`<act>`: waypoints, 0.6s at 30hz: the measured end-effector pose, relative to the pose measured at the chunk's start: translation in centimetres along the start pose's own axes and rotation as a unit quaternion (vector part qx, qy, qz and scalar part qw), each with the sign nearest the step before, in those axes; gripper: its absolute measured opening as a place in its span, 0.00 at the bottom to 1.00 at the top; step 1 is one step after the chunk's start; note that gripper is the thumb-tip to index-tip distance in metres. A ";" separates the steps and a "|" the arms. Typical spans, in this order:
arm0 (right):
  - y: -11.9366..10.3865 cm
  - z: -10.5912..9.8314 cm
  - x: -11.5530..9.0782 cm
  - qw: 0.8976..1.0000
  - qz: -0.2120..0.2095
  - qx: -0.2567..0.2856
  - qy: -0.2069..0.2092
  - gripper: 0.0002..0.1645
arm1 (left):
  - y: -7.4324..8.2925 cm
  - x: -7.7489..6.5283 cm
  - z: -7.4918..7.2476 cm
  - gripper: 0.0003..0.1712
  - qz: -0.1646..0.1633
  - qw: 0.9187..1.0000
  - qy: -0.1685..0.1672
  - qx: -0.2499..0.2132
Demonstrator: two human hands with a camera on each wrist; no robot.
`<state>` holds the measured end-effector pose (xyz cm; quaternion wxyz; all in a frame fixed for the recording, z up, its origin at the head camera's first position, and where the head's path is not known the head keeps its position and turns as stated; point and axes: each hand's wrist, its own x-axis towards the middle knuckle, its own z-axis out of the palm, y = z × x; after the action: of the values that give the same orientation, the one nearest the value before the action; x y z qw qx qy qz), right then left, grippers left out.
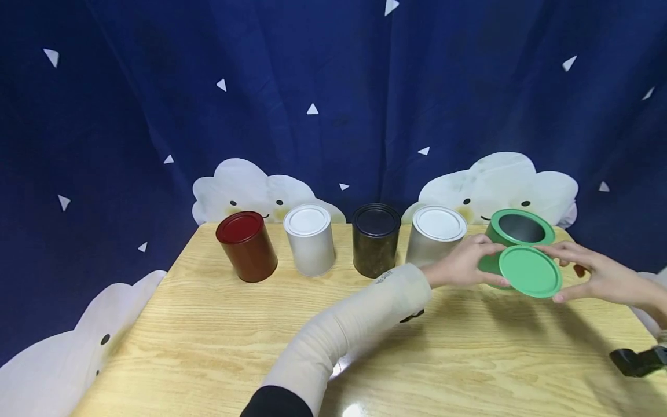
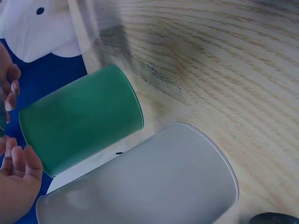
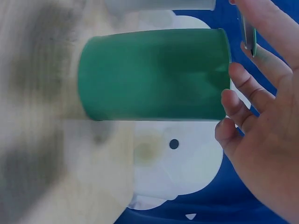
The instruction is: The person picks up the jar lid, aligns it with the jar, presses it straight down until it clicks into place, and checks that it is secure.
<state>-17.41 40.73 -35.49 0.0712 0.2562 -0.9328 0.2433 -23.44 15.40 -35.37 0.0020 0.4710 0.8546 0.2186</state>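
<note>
Both hands hold a round green lid by its edge, tilted in front of the open green can. My left hand grips the lid's left side between thumb and fingers. On the lid's other side, my right hand has its fingers at the upper edge and its thumb at the lower edge. The right wrist view shows the lid nearly edge-on, with the other fingers beside the can's mouth. The green can stands upright on the table, its dark inside visible in the head view.
Left of the green can stand a light grey can with a white lid, a black can, a white can and a dark red can, all lidded. They line the far edge of the wooden table, before a blue curtain.
</note>
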 end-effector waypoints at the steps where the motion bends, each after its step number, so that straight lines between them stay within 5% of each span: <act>1: 0.0 -0.2 0.1 1.000 0.007 0.000 -0.004 0.53 | 0.0 0.0 0.0 0.40 0.000 1.000 0.005 0.005; 10: 0.3 -1.5 1.1 0.998 0.062 0.010 -0.023 0.54 | -0.2 0.4 -0.3 0.39 0.005 0.999 0.033 0.001; 18: 0.8 -2.6 2.7 0.993 0.100 0.028 -0.050 0.50 | -0.5 1.4 -2.2 0.39 -0.006 1.000 -0.008 0.025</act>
<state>-20.11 41.44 -32.83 -0.0075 0.1749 -0.9491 0.2617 -25.13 15.50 -33.24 -0.0021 0.4675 0.8626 0.1935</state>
